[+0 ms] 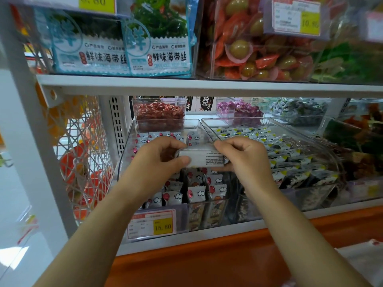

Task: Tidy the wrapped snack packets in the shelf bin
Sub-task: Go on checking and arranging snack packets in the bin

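A clear plastic shelf bin (pixel 128 141) on the lower shelf holds several small white snack packets (pixel 195 193) printed with red balloons and clouds. Above the bin I hold one white wrapped packet (pixel 204 159) level, its printed back facing me. My left hand (pixel 159 156) pinches its left end between thumb and fingers. My right hand (pixel 242 154) pinches its right end the same way. The packets under my hands are partly hidden.
A second clear bin (pixel 209 123) of black-and-yellow packets stands right beside it. Small tubs of red (pixel 159 112) and purple (pixel 240 109) sweets sit behind. The upper shelf board (pixel 207 87) hangs close above. A price tag (pixel 151 223) fronts the bin; a wire side panel (pixel 83 146) is left.
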A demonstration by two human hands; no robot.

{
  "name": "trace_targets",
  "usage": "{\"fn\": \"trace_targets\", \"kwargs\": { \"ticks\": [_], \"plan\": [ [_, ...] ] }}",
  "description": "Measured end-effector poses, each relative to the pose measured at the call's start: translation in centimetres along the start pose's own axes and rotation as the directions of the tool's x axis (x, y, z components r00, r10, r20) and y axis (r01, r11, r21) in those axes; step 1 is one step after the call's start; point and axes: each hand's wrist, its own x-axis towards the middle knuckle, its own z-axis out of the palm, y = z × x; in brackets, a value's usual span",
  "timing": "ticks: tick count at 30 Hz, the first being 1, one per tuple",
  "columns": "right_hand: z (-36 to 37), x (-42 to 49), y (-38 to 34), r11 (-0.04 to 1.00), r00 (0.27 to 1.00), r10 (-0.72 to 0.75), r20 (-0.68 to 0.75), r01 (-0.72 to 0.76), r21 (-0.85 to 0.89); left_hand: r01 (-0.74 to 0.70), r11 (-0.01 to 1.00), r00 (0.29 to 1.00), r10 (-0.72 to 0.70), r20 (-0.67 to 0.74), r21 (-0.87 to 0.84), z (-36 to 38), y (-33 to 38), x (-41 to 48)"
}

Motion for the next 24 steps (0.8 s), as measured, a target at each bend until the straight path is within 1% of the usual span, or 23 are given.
{"fn": "trace_targets", "kwargs": {
  "ticks": [2,3,4,6,7,8,10,12,13,14,15,16,18,19,20,22,23,24],
  "plan": [
    [-0.1,0.0,0.2,0.999,1.000,0.020,0.010,-0.020,0.024,-0.018,1.000,1.000,0.019,-0.019,0.015,0.2,-0.2,0.0],
    [-0.1,0.0,0.3,0.998,0.999,0.035,0.032,-0.037,0.060,-0.026,0.999,0.999,0.027,-0.030,0.023,0.3,-0.4,0.1],
    [-0.1,0.0,0.2,0.989,0.996,0.059,0.070,-0.067,0.132,-0.024,1.000,0.999,0.024,-0.045,0.006,0.5,-0.5,0.2],
    [0.0,0.0,0.1,0.950,0.979,0.098,0.179,-0.145,0.275,0.001,0.996,0.997,-0.009,-0.083,-0.094,0.7,-0.7,0.5],
    [0.0,0.1,0.2,0.945,0.972,0.095,0.215,-0.156,0.287,0.010,0.990,0.995,-0.024,-0.099,-0.144,0.8,-0.8,0.6],
    [0.0,0.1,0.2,0.958,0.969,0.076,0.234,-0.136,0.252,0.012,0.985,0.993,-0.033,-0.116,-0.174,1.0,-0.8,0.8],
    [0.0,0.3,0.1,0.988,0.974,0.020,0.226,-0.054,0.145,0.001,0.978,0.989,-0.031,-0.142,-0.207,1.3,-0.8,1.1],
    [-0.2,0.6,-0.2,0.991,0.982,-0.020,0.186,-0.005,0.133,0.002,0.974,0.988,-0.036,-0.148,-0.227,1.7,-0.9,1.6],
    [-0.3,0.9,-0.3,0.990,0.988,-0.032,0.150,0.011,0.140,0.010,0.979,0.989,-0.040,-0.144,-0.204,1.9,-1.0,1.9],
    [-0.5,1.3,-0.3,0.990,0.994,-0.030,0.102,0.015,0.141,0.017,0.992,0.989,-0.035,-0.141,-0.127,2.2,-1.3,2.4],
    [-0.6,1.7,-0.2,0.990,0.999,-0.017,0.047,0.011,0.138,0.019,1.000,0.991,-0.018,-0.134,0.008,2.4,-1.6,2.8],
    [-0.8,2.3,0.0,0.992,1.000,-0.001,-0.010,0.003,0.125,0.020,0.987,0.993,-0.001,-0.121,0.161,2.5,-1.9,3.3],
    [-0.8,3.3,0.6,0.999,0.995,0.004,-0.100,0.000,0.041,-0.018,0.903,0.997,0.047,-0.056,0.428,2.8,-2.5,4.1],
    [-0.7,3.8,0.9,1.000,0.993,-0.017,-0.118,0.016,-0.012,-0.058,0.845,0.998,0.065,0.005,0.532,2.9,-2.8,4.5],
    [-0.6,4.2,1.2,0.997,0.991,-0.055,-0.119,0.047,-0.065,-0.098,0.774,0.995,0.063,0.077,0.626,3.1,-3.1,4.8],
    [0.1,4.8,1.6,0.971,0.983,-0.164,-0.082,0.146,-0.189,-0.162,0.620,0.979,0.001,0.206,0.768,3.5,-3.7,5.3],
    [0.6,5.2,1.8,0.944,0.976,-0.212,-0.048,0.192,-0.268,-0.179,0.572,0.968,-0.044,0.248,0.801,3.6,-4.0,5.5],
    [1.0,5.6,1.9,0.906,0.970,-0.245,0.000,0.229,-0.356,-0.189,0.545,0.959,-0.078,0.274,0.817,3.8,-4.4,5.6]
  ]
}}
